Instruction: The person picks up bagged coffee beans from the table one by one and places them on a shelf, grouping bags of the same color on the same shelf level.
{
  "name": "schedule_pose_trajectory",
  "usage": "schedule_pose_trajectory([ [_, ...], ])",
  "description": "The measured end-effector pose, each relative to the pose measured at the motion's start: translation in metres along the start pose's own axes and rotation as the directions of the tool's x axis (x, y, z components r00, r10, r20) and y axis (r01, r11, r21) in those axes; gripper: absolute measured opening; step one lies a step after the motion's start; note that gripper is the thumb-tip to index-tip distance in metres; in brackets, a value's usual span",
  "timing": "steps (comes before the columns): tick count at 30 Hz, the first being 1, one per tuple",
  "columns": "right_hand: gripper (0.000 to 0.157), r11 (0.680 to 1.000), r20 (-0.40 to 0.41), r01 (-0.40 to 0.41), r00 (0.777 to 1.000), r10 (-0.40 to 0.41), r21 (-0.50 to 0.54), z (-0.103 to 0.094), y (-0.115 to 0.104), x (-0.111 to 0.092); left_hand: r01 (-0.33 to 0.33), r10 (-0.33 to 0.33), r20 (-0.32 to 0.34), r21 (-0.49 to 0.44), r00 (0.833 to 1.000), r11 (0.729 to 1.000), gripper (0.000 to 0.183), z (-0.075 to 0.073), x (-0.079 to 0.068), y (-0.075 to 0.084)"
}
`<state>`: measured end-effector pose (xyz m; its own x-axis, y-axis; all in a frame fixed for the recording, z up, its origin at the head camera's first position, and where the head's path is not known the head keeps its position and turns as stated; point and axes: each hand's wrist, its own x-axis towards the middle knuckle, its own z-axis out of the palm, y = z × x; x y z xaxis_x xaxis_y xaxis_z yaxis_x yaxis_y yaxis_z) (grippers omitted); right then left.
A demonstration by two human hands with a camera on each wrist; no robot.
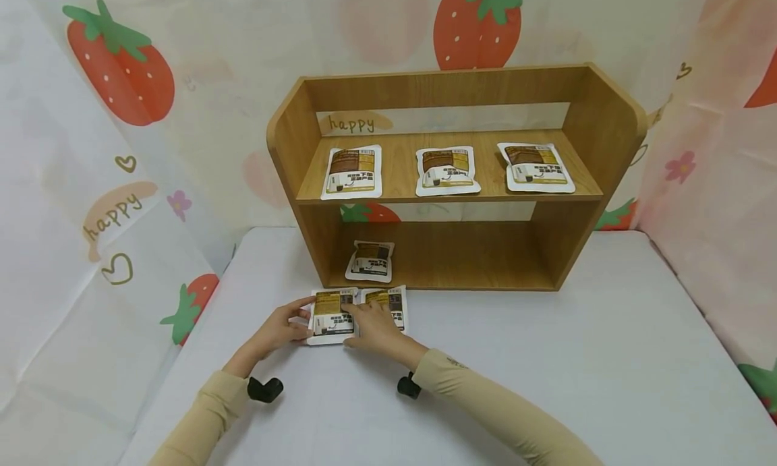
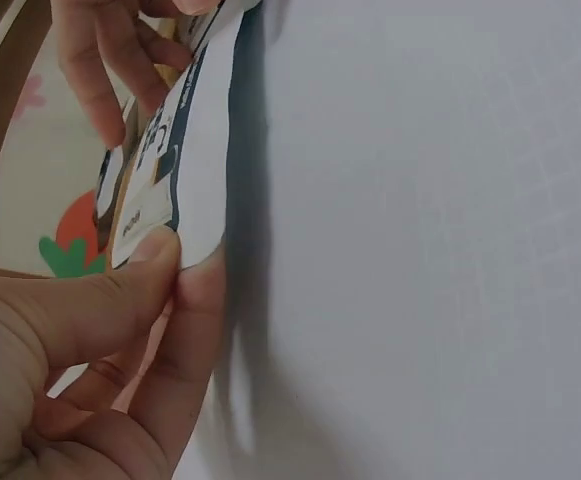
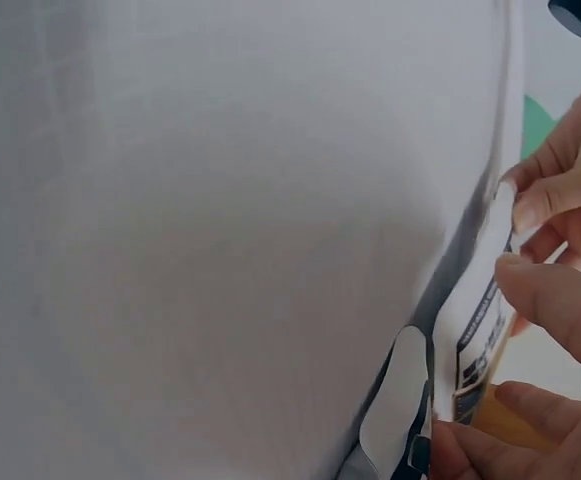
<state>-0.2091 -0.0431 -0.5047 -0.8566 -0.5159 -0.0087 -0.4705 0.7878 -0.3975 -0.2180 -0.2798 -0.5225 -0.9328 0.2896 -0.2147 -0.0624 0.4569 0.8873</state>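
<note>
Two flat white-edged printed pouches lie side by side on the white table, just in front of the shelf. My left hand [image 1: 280, 328] pinches the left pouch [image 1: 330, 322] at its outer edge, thumb on top and fingers beneath, as the left wrist view shows. Reaching over from the right, my right hand [image 1: 381, 332] rests across the inner side of that pouch, its thumb [image 3: 540, 290] touching the lower edge and its fingers loosely extended. Those fingers partly cover the right pouch [image 1: 398, 309].
A two-tier wooden shelf [image 1: 461, 253] stands at the back. Its upper board carries a left pouch [image 1: 352, 172], a middle pouch [image 1: 448, 171] and a right pouch [image 1: 537, 168]. One more pouch [image 1: 370, 261] lies at the lower left. Strawberry-printed cloth [image 1: 243, 68] hangs behind.
</note>
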Motion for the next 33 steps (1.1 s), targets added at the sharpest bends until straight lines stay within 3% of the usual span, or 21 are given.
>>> schedule_pose_trajectory([
  [3, 0.071, 0.999, -0.002, 0.013, 1.0, -0.013, 0.052, 0.002, 0.001, 0.002, -0.015, 0.015, 0.008, -0.036, 1.0, 0.999, 0.073, -0.003, -0.002, -0.001],
  [7, 0.072, 0.979, -0.015, 0.044, 0.999, -0.042, 0.201, 0.005, 0.004, 0.003, -0.017, 0.017, 0.008, -0.062, 1.0, 0.998, 0.073, -0.007, -0.003, -0.003],
  [11, 0.071, 0.934, -0.045, 0.051, 0.998, -0.038, 0.352, 0.007, 0.005, 0.002, -0.024, 0.025, 0.011, -0.091, 1.0, 0.996, 0.072, -0.008, -0.003, -0.006],
  [17, 0.07, 0.868, -0.089, 0.011, 0.995, 0.038, 0.496, 0.012, 0.008, 0.004, -0.033, 0.037, 0.024, -0.125, 0.999, 0.992, 0.073, -0.006, -0.006, -0.004],
  [19, 0.072, 0.855, -0.091, -0.003, 0.994, 0.059, 0.519, 0.014, 0.01, 0.003, -0.036, 0.039, 0.026, -0.13, 0.999, 0.991, 0.073, -0.005, -0.008, -0.002],
  [26, 0.073, 0.854, -0.13, 0.015, 0.99, 0.062, 0.521, 0.019, 0.02, -0.001, -0.091, 0.093, 0.013, -0.122, 0.996, 0.988, 0.07, 0.004, -0.008, 0.005],
  [33, 0.073, 0.817, -0.167, 0.046, 0.984, 0.062, 0.574, 0.016, 0.026, -0.011, -0.141, 0.14, -0.063, -0.008, 0.988, 0.99, 0.072, 0.017, -0.003, 0.007],
])
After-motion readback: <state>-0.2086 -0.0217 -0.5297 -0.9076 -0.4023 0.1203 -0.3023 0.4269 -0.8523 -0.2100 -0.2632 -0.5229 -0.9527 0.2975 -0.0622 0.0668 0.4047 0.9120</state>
